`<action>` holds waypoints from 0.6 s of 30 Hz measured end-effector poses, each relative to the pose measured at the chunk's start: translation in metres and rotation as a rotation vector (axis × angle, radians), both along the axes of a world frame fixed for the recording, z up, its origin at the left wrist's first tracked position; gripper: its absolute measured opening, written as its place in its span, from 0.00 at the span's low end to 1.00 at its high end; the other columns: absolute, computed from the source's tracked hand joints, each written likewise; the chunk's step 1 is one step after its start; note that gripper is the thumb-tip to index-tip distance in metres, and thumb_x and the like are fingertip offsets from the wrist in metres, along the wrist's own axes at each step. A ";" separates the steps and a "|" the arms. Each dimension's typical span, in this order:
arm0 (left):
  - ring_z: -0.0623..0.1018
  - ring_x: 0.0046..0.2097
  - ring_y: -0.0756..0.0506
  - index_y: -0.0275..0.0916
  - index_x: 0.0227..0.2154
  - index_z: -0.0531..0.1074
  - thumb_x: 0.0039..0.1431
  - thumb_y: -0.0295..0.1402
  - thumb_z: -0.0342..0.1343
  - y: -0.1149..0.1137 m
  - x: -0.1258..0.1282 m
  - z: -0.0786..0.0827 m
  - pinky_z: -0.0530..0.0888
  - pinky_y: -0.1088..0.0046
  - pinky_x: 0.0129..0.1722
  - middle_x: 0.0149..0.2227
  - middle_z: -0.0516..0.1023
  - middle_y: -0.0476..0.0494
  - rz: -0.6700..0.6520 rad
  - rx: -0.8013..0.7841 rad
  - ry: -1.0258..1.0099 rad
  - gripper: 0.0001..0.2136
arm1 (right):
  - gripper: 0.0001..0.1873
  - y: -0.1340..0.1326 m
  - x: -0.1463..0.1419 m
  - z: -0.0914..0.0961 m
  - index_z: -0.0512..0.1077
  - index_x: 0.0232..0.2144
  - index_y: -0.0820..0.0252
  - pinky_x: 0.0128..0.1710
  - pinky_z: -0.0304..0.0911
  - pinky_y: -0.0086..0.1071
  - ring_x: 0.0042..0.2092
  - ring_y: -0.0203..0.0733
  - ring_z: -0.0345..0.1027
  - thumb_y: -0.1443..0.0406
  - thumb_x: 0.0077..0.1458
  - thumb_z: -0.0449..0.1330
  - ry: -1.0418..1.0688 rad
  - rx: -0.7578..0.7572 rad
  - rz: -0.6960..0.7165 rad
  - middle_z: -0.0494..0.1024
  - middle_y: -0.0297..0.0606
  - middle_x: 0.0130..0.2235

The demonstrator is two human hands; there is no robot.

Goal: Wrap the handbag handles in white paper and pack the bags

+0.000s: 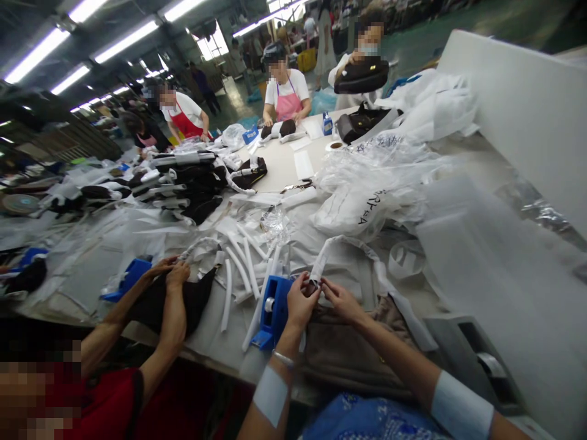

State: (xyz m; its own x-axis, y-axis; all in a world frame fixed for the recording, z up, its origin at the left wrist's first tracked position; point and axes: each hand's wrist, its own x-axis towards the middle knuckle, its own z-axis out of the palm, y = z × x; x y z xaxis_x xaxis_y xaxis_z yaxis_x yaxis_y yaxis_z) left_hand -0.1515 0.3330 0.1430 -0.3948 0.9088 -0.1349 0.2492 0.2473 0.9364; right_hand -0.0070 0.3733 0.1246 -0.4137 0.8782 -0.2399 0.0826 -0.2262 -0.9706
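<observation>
My left hand (300, 300) and my right hand (339, 299) meet over a brown bag (348, 348) at the table's near edge. Both pinch the end of a white foam-wrapped strap (348, 244) that loops up and away from the bag. A small dark piece sits between the fingertips; I cannot make out what it is. A blue tape dispenser (274, 308) stands just left of my left hand, touching its wrist side.
A co-worker's two hands (169, 272) at the left press on a black bag (160, 302), beside another blue dispenser (126, 278). White foam strips (243, 266), clear plastic bags (367, 195) and wrapped black bags (183, 183) cover the table. Several people work at the far end.
</observation>
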 end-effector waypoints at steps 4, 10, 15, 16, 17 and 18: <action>0.76 0.53 0.40 0.40 0.57 0.68 0.49 0.32 0.67 -0.010 0.013 0.005 0.74 0.63 0.53 0.58 0.71 0.35 -0.009 0.080 -0.190 0.31 | 0.37 0.004 -0.010 0.012 0.80 0.42 0.63 0.54 0.66 0.46 0.48 0.55 0.75 0.38 0.49 0.58 0.091 -0.108 0.057 0.83 0.43 0.41; 0.70 0.61 0.38 0.41 0.56 0.71 0.60 0.46 0.59 -0.005 -0.004 0.016 0.68 0.63 0.59 0.61 0.70 0.38 0.000 0.035 -0.367 0.24 | 0.29 0.003 -0.001 0.026 0.82 0.40 0.57 0.62 0.56 0.44 0.57 0.54 0.68 0.42 0.53 0.58 0.064 -0.074 -0.061 0.80 0.39 0.50; 0.74 0.55 0.39 0.38 0.48 0.77 0.60 0.52 0.55 0.004 -0.006 0.009 0.68 0.64 0.59 0.48 0.79 0.38 -0.233 -0.057 -0.426 0.24 | 0.26 -0.001 0.003 0.025 0.81 0.42 0.53 0.64 0.53 0.43 0.61 0.53 0.63 0.42 0.53 0.60 0.108 0.007 -0.082 0.76 0.36 0.56; 0.77 0.50 0.39 0.38 0.43 0.79 0.58 0.52 0.56 0.002 -0.005 0.006 0.70 0.63 0.55 0.43 0.81 0.39 -0.262 -0.085 -0.422 0.23 | 0.28 -0.003 0.003 0.024 0.81 0.42 0.54 0.64 0.55 0.44 0.61 0.54 0.64 0.41 0.52 0.60 0.107 -0.019 -0.091 0.77 0.37 0.54; 0.78 0.46 0.39 0.37 0.39 0.79 0.57 0.53 0.57 -0.001 -0.004 0.002 0.73 0.63 0.51 0.38 0.81 0.40 -0.273 -0.107 -0.415 0.22 | 0.29 -0.004 0.003 0.022 0.81 0.43 0.54 0.62 0.57 0.45 0.60 0.55 0.65 0.40 0.51 0.60 0.100 -0.055 -0.104 0.79 0.39 0.52; 0.78 0.42 0.40 0.37 0.35 0.80 0.57 0.53 0.57 -0.004 -0.002 -0.001 0.74 0.63 0.48 0.33 0.80 0.41 -0.271 -0.120 -0.405 0.21 | 0.31 -0.006 0.003 0.020 0.81 0.43 0.55 0.61 0.59 0.46 0.59 0.57 0.67 0.39 0.50 0.60 0.091 -0.093 -0.112 0.80 0.40 0.49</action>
State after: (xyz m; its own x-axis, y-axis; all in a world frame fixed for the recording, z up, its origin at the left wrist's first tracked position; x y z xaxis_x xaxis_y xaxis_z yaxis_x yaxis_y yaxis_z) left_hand -0.1536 0.3288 0.1420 -0.0411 0.9401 -0.3384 -0.0579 0.3359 0.9401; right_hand -0.0042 0.3670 0.1442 -0.3384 0.8958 -0.2881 -0.0358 -0.3182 -0.9473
